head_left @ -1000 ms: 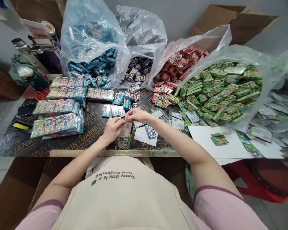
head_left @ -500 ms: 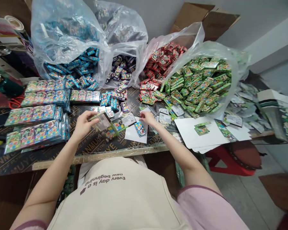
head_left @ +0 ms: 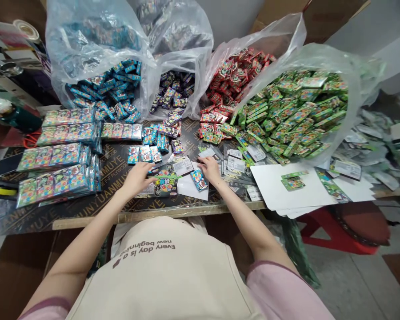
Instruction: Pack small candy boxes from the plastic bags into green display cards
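Observation:
My left hand has its thumb and fingers closed on the left end of a flat, dark-and-green printed plastic bag, low over the table. Another printed bag with a white label lies just beyond it. My right hand is closed in a pinch beside the loose printed bags; what its fingertips hold, if anything, is hidden. Between the hands, a small blue box rests on a white card. Several blue boxes stand in a row beyond my left hand.
Filled packs are stacked at left. Along the back, clear bags spill blue, purple, red and green boxes. White cards lie at right, near a red stool. The table's front edge runs close to my body.
My left hand has moved right and lowered the printed bag from a tilted pose to nearly flat. My right hand stays near the loose bags. The view has shifted slightly.

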Motion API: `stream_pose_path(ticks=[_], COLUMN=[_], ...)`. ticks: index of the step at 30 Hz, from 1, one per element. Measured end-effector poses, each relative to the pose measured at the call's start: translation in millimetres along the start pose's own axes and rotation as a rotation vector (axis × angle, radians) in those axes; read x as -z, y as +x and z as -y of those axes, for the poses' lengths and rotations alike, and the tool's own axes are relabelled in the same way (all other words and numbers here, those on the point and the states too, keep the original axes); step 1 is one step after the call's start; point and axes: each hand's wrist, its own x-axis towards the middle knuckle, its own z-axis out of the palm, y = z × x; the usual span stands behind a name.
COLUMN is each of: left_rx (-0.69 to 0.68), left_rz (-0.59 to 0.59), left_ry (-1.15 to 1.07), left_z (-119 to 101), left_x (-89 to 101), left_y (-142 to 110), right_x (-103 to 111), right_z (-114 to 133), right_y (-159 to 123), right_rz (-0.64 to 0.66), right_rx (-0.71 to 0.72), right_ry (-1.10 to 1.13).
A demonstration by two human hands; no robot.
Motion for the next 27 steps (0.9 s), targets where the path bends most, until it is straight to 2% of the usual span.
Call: stream_pose_path(ticks=[3, 6, 8, 10, 12, 16, 18, 22, 27], left_rx=[-0.156, -0.184, -0.174, -0.191, -0.216, -0.122, -0.059, 0.088, 0.209], left_rz=[0.208, 0.329, 0.362, 0.376, 0.314, -0.006, -0.127, -0.232, -0.219], left_ry=[0.023, 0.08, 0.041, -0.072, -0.229, -0.479, -0.539, -0.621, -0.686], left_z=[-28, -46, -51, -52, -51, -41, -31, -12, -2], left_x=[-27.1, -51.6, -57.8, -52.9, -38.3, -1.9, 7.8, 3.3, -7.7], left_y=[28, 39, 41, 42, 41, 35, 29, 13, 3], right_x=[-4, -6, -6, -6, -6, -5, -5, -6, -7], right_z=[0, 0, 0, 0, 1, 2, 3, 4, 5], right_y=[-2, -2, -1, 1, 2, -2, -5, -9, -14], right_rz=[-0.006, -0.024, -0.027, -0.022, -0.014, 0.003, 0.011, 0.048, 0.005], right_rx=[0.001, -0.01, -0.027, -0.037, -0.028, 0.016, 0.033, 0.072, 0.039], right_ry=[-0.008, 0.033, 0.054, 0.056, 0.052, 0.023, -0.001, -0.034, -0.086])
